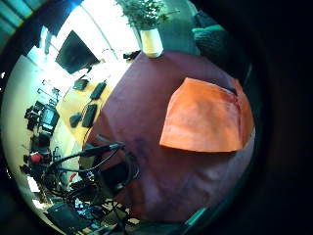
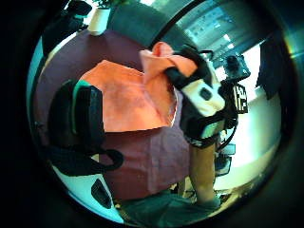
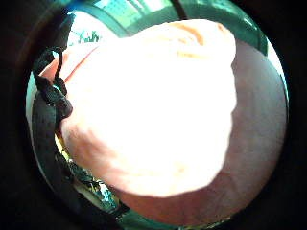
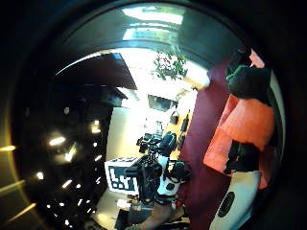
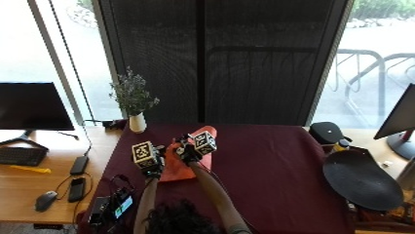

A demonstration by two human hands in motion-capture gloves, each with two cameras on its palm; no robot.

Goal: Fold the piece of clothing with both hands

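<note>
Lying mid-left in the outside view, the orange garment (image 5: 185,163) rests on the maroon tablecloth (image 5: 272,165), partly folded, its far corner lifted. The right hand (image 5: 192,150) pinches that raised corner (cloth fills its palm view). The left hand (image 5: 150,165) hovers just beside the garment's left edge; whether its fingers are curled I cannot tell. The flat part lies toward the person from the grip, so the fold likely comes nearer. Bare cloth spreads right; a vase (image 5: 137,123) stands upper left.
</note>
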